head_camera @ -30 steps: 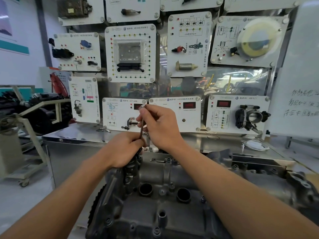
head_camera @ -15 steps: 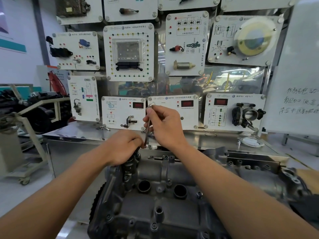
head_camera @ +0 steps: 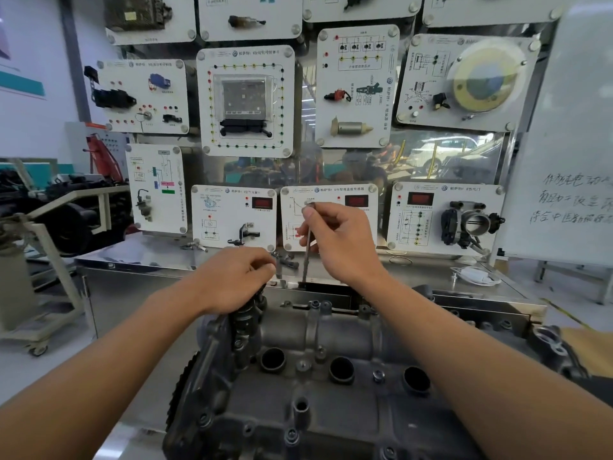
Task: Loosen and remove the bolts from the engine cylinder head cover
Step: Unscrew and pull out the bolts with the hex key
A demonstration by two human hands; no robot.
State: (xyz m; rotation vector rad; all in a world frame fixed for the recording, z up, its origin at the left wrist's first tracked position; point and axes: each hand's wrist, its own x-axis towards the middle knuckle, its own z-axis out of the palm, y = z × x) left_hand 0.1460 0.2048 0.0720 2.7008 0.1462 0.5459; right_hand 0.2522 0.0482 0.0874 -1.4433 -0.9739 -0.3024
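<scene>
"Where's the cover, and what are your hands doing?"

"The cylinder head cover lies right below me, in front of the steel bench. My right hand pinches a long bolt just under its head, between thumb and fingertips. The bolt stands upright above the cover's far edge, and I can't tell whether its tip touches metal. My left hand is curled over the dark housing at the cover's left end, gripping its top."

"Anything readable up there?"

"The boards carry a round badge and Chinese headings. The middle board, behind my right hand, reads 冷却液温度传感器. The heading over the throttle body ends in 节气门. The whiteboard has handwritten Chinese, cut off at the edge, and I can't read it whole."

"And the counts?"

"One bolt in hand. Three round wells in the cover. Three boards in the bottom row, each with one dark red display. Three handwritten lines on the whiteboard. One white cable on the bench."
</scene>
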